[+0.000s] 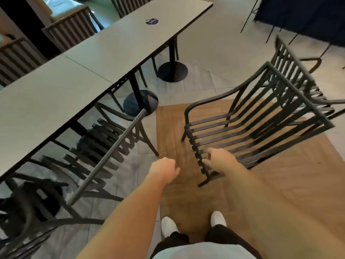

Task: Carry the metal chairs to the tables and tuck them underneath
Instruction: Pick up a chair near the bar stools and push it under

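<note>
A black metal slatted armchair (252, 124) stands free on the brown floor patch to my right, its seat front turned toward me. My right hand (219, 158) reaches its seat front; thumb and fingertips sit apart at the edge of the front slats. My left hand (165, 170) hangs in the air between the two chairs, fingers curled, holding nothing. To the left, another metal chair (112, 144) is pushed under the long grey table (61, 90), its top back rail (104, 161) slanting toward me. A second free chair (296, 75) stands behind the right one.
A second grey table (149, 40) adjoins the first; each has a round black pedestal base (172, 71). Striped chairs (71, 28) line the far side. More dark chairs crowd the lower left. A dark blue cloth (308, 15) hangs at top right. My feet in white shoes (169, 226) stand on the brown floor.
</note>
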The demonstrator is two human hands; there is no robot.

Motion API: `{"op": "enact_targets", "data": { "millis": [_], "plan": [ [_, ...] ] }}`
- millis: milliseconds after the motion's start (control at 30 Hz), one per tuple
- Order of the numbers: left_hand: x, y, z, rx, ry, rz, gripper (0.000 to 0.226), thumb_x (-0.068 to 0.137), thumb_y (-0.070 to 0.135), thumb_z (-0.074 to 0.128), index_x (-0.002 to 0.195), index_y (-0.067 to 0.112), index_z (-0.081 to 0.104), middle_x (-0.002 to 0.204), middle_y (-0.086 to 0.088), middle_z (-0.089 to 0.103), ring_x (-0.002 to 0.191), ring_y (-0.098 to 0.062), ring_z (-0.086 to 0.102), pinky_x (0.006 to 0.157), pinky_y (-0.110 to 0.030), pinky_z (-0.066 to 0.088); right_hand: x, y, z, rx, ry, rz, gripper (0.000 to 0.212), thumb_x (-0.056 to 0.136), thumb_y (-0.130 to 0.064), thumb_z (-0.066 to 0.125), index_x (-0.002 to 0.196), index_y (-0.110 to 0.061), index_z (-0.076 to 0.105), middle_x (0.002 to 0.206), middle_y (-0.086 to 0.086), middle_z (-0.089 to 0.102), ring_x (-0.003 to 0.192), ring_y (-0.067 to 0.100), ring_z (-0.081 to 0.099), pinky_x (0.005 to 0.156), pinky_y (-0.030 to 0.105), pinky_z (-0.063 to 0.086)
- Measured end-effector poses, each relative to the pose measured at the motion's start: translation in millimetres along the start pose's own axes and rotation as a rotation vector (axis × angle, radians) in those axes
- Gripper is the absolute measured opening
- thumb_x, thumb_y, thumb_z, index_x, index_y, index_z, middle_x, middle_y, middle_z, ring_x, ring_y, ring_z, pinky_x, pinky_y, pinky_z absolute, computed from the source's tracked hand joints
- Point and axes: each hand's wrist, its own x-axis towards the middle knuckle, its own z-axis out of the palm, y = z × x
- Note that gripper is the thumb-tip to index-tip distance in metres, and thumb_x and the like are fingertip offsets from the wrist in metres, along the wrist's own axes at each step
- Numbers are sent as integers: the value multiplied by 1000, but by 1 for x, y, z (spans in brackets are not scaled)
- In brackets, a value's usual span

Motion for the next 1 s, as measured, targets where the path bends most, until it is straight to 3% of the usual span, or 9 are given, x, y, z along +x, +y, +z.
{"op": "enact_targets", "data": {
  "millis": [100,200,300,433,667,833,1000],
  "plan": [
    [8,44,6,6,-21,58,38,109,46,44,124,18,64,109,-4,68,99,-25,68,83,-38,58,-16,51,-1,81,12,70,33,101,-46,56,122,-21,59,111,2,67,101,24,65,90,40,57],
    [16,94,5,7,-11,113,35,109,44,46,125,19,64,107,-3,67,99,-24,67,89,-41,58,-31,105,0,126,31,104,25,102,-45,56,112,-22,59,102,1,65,92,21,62,82,35,54],
    [26,158,3,12,-13,143,33,109,44,45,122,20,65,104,-1,65,97,-25,66,89,-44,58,-46,168,-1,177,33,126,23,101,-46,58,103,-23,58,97,1,65,90,21,63,86,40,57],
    [33,239,11,-28,-16,153,31,108,45,46,120,22,63,106,-3,68,95,-25,66,87,-44,59,-60,248,-7,203,14,107,23,100,-46,57,103,-24,58,97,-1,65,92,22,64,87,42,57],
    [47,383,38,-94,3,191,30,108,43,49,122,22,65,97,3,63,86,-17,60,80,-33,52,-69,397,-19,156,0,173,32,99,-52,56,81,-26,48,85,-2,59,81,22,56,69,35,44],
    [64,450,42,-92,-7,180,29,108,42,51,123,23,66,101,2,67,89,-15,65,86,-33,56,-65,467,-40,192,12,202,27,98,-51,58,92,-24,58,88,0,64,82,19,61,77,38,55],
    [100,499,27,-60,2,186,31,109,42,49,123,21,66,105,-1,69,93,-17,68,90,-34,59,-41,509,-67,240,42,202,24,98,-49,59,92,-25,59,89,-2,64,84,18,61,80,39,55]
  ]
}}
